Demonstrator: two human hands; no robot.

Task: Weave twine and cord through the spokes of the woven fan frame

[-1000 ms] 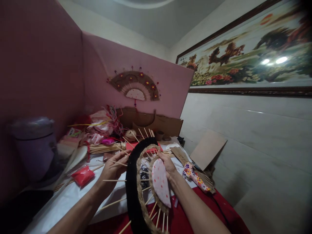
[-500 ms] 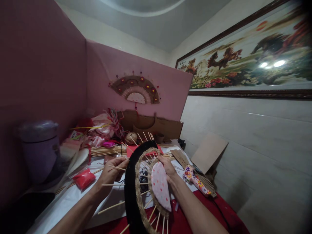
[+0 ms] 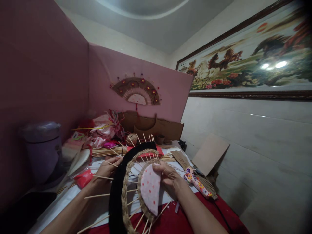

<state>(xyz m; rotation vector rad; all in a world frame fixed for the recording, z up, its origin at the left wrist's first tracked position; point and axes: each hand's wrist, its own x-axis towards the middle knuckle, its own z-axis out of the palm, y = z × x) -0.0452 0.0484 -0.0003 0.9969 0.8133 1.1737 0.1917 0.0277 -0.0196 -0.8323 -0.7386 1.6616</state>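
Holding a fan frame [image 3: 124,188] on its side above the near edge of the desk [image 3: 212,216] with 2 hands. Gripping the outer rim of the black band [image 3: 115,191] with the left hand [image 3: 107,169], curled behind the protruding sticks [image 3: 97,196]. Pinching the spotted panel [image 3: 149,190] near its upper corner with the right hand [image 3: 170,180], showing the thumb on the front. Lying toward the desk's right edge on corrugated cardboard [image 3: 179,158]: a floral-patterned tool [image 3: 197,184]. Resting toward the left edge: a red packet [image 3: 83,178]. Sitting toward the far edge: a twine ball [image 3: 131,139] and a cup [image 3: 160,139].
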